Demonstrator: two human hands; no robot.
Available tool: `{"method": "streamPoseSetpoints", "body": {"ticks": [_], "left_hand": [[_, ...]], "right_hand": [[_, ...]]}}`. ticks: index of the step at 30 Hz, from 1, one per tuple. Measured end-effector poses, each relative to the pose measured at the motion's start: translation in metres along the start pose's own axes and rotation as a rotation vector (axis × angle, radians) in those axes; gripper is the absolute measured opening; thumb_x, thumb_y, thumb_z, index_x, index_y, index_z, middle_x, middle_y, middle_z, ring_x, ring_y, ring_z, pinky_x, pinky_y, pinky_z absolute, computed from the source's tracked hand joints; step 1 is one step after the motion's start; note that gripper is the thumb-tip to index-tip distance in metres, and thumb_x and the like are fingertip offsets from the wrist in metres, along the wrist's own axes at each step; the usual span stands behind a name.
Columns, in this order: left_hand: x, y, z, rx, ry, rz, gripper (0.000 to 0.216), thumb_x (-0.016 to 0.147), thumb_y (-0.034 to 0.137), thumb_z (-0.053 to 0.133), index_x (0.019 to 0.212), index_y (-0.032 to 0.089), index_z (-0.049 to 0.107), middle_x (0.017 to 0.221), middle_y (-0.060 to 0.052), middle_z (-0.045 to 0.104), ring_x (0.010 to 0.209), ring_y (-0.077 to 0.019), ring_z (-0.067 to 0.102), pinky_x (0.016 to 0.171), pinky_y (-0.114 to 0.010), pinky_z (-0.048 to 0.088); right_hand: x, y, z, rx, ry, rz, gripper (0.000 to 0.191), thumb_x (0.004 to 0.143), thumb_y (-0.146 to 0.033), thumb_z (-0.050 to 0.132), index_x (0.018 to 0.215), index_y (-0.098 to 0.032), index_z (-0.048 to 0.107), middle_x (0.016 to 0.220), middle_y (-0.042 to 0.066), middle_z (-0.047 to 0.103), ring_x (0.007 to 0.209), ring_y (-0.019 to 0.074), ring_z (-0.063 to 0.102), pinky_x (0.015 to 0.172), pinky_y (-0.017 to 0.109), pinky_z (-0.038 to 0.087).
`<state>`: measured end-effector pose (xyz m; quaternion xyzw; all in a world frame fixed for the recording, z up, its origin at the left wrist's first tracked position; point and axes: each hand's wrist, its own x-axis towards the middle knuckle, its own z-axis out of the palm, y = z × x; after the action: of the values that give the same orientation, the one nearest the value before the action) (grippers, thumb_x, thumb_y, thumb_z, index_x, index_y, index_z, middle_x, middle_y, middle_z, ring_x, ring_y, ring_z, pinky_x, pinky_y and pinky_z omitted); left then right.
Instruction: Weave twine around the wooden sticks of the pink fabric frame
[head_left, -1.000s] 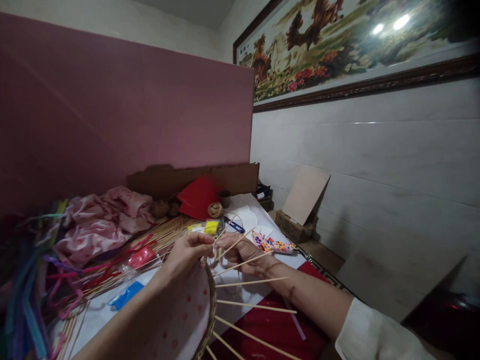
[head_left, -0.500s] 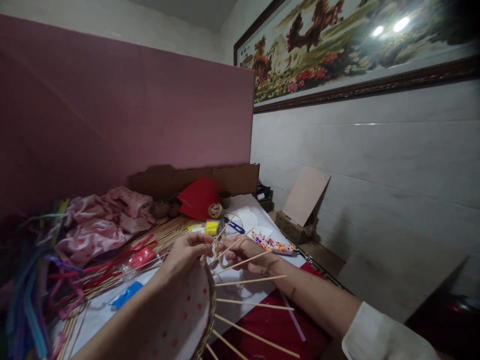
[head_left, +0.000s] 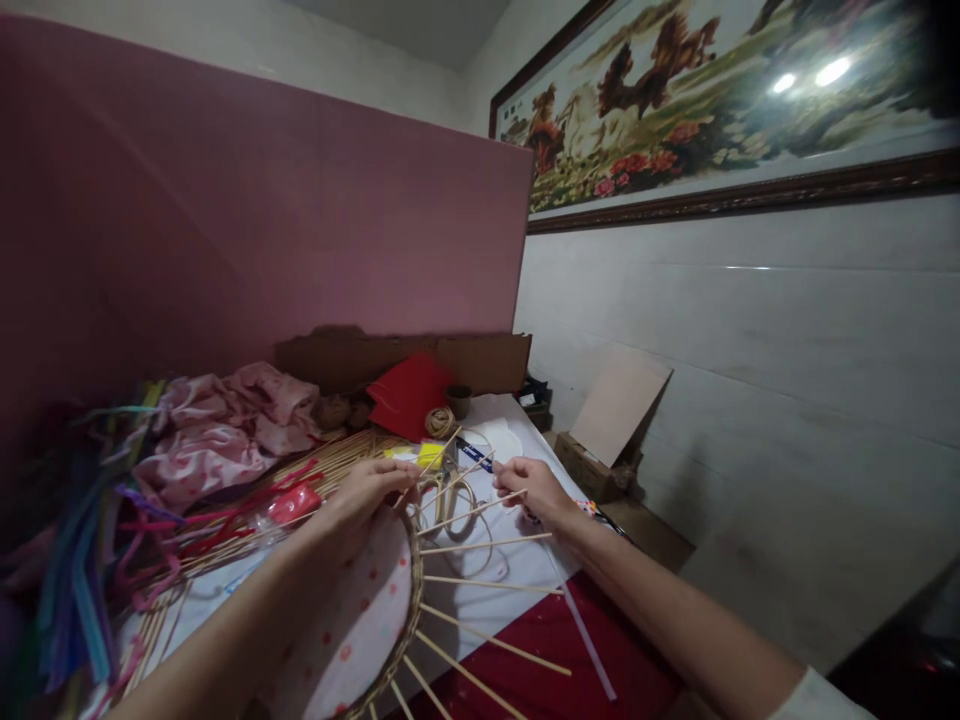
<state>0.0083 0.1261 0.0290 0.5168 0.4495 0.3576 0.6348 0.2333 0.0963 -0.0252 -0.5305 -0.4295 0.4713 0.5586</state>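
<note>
A round woven base covered in dotted pink fabric, with thin sticks fanning out from its rim, is being steadied at its top edge by the left hand, whose fingers are closed on the rim where the weaving runs. A pale reed strand is being pinched in the closed fingertips of the right hand, just beyond the sticks, over the white table. A pink cloth and a twine ball are lying farther back.

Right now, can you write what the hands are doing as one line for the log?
left hand: pinching woven rim of round base | right hand: pulling thin strand | spokes: fanned out | table: cluttered
</note>
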Motion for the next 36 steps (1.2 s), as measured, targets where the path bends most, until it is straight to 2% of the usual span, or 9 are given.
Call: {"method": "streamPoseSetpoints", "body": {"ticks": [6,11,17,22,26,32,36], "left_hand": [[0.004,-0.003,-0.007,-0.010,0.052,0.016,0.019,0.057,0.026,0.072,0.067,0.011,0.068,0.052,-0.003,0.060,0.044,-0.0073,0.043,0.040,-0.018,0.026],[0.008,-0.009,-0.014,-0.072,0.124,0.035,0.024,0.054,0.019,0.069,0.076,0.010,0.067,0.052,-0.005,0.062,0.046,-0.0098,0.047,0.040,-0.019,0.028],[0.008,-0.011,-0.018,-0.114,0.107,0.053,0.028,0.056,0.016,0.068,0.083,0.011,0.062,0.055,-0.006,0.064,0.046,-0.0106,0.050,0.041,-0.019,0.030],[0.001,-0.007,-0.017,-0.131,0.064,0.077,0.031,0.057,0.015,0.068,0.087,0.012,0.059,0.056,-0.006,0.065,0.045,-0.0102,0.050,0.042,-0.019,0.032],[-0.004,0.000,-0.016,-0.175,0.044,0.097,0.030,0.059,0.013,0.066,0.089,0.011,0.059,0.055,-0.005,0.064,0.046,-0.0091,0.050,0.043,-0.018,0.033],[-0.010,0.007,-0.014,-0.173,0.038,0.120,0.029,0.059,0.014,0.068,0.086,0.012,0.059,0.058,-0.006,0.066,0.047,-0.0101,0.051,0.043,-0.019,0.033],[-0.015,0.008,-0.010,-0.172,0.034,0.108,0.027,0.058,0.016,0.070,0.082,0.012,0.061,0.057,-0.006,0.066,0.049,-0.0115,0.053,0.045,-0.020,0.036]], "right_hand": [[-0.002,-0.002,-0.018,0.033,0.091,-0.007,0.033,0.066,-0.043,0.070,0.057,-0.016,0.054,0.056,-0.001,0.055,0.047,0.0078,0.046,0.044,0.019,0.036],[-0.011,0.002,-0.024,0.105,0.032,0.047,0.026,0.067,-0.038,0.069,0.063,-0.016,0.057,0.060,0.000,0.056,0.052,0.0087,0.049,0.051,0.021,0.041],[-0.022,0.001,-0.025,0.160,-0.023,0.041,0.027,0.060,-0.037,0.076,0.065,-0.015,0.059,0.067,0.002,0.057,0.058,0.0098,0.050,0.055,0.022,0.042],[-0.027,-0.002,-0.018,0.161,-0.049,0.025,0.028,0.061,-0.037,0.077,0.067,-0.016,0.060,0.070,0.001,0.058,0.059,0.0099,0.050,0.054,0.021,0.040],[-0.029,-0.003,-0.011,0.140,-0.068,0.030,0.029,0.063,-0.038,0.077,0.065,-0.016,0.059,0.064,0.000,0.057,0.055,0.0086,0.047,0.050,0.020,0.035],[-0.028,-0.003,0.006,0.141,-0.137,0.003,0.032,0.061,-0.042,0.077,0.074,-0.016,0.065,0.074,0.003,0.064,0.070,0.0128,0.054,0.061,0.023,0.039],[-0.025,-0.002,0.019,0.156,-0.182,0.046,0.031,0.060,-0.040,0.078,0.074,-0.015,0.067,0.075,0.003,0.065,0.065,0.0110,0.053,0.059,0.023,0.038]]}}
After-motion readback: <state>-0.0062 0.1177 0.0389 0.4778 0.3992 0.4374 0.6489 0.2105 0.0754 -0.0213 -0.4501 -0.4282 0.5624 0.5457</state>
